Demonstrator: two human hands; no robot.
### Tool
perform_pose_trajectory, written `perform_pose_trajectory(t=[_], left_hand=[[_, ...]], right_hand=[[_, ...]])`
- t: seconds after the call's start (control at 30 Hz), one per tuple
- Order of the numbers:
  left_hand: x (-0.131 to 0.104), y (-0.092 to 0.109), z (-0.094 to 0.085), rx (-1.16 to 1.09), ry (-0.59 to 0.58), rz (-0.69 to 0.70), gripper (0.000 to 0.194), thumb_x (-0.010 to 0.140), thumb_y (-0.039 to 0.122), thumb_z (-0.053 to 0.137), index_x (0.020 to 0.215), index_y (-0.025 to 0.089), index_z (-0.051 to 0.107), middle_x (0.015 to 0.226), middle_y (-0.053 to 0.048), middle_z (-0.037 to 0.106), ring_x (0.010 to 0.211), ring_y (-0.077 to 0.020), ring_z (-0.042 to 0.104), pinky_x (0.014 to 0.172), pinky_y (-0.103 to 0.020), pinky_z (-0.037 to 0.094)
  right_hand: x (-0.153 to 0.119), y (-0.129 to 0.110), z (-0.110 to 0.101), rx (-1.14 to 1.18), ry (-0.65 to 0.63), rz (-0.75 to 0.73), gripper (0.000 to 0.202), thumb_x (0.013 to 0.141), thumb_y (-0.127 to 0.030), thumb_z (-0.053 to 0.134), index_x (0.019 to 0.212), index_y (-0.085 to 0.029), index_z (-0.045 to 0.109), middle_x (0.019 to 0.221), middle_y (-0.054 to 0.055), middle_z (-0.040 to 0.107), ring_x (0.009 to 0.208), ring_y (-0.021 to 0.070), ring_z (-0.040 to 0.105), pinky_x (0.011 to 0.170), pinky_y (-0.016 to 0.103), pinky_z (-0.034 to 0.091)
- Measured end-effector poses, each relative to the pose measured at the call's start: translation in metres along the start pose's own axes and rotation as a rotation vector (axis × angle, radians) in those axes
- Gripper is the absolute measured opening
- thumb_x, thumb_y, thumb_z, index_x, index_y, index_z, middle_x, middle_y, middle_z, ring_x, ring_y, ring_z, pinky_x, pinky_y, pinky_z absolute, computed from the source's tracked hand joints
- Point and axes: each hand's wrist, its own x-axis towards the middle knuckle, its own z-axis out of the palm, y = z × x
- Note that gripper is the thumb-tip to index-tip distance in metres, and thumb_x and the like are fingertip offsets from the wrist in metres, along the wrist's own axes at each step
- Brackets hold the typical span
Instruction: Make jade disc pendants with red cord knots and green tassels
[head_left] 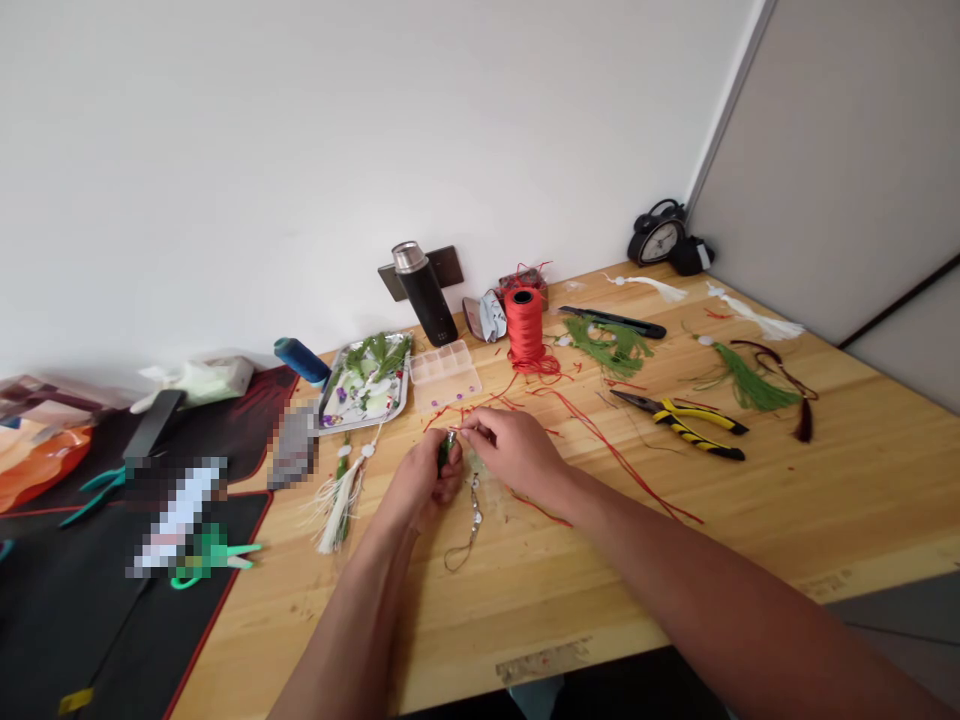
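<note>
Near the middle of the wooden table, my left hand (426,470) is closed round a small dark green object with a shiny top (448,447); its exact kind is too small to tell. My right hand (510,442) pinches at a thin red cord close to that object, thumb and forefinger together. Just below the hands lies a beaded strand with a thin loop (475,515). Red cords (611,450) spread over the wood beside and beyond my right hand. Behind them stands a spool of red cord (524,328).
A tray of green pieces (367,385), a clear compartment box (448,375) and a black flask (427,295) stand beyond the hands. Yellow-black pliers (694,420), a cutter (622,322) and green tassels (750,378) lie right. Green scissors (206,560) rest left on a black mat.
</note>
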Motion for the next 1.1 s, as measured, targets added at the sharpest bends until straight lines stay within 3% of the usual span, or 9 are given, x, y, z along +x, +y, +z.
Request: perform_pose_trajectory(t=[1.1], left_hand=[[0.0016,-0.0043,-0.0042,0.026,-0.063,0.042,0.03,0.09,0.039,0.05,0.066,0.021,0.046,0.057,0.007,0.032,0.043,-0.0072,0.02,0.042,-0.021,0.013]], right_hand=[[-0.0005,-0.0005,-0.0005,0.001,-0.04,0.004,0.012,0.099,-0.02,0.068,0.097,-0.023,0.079,0.091,0.001,0.083,0.077,0.0174,0.072,0.07,0.028,0.044]])
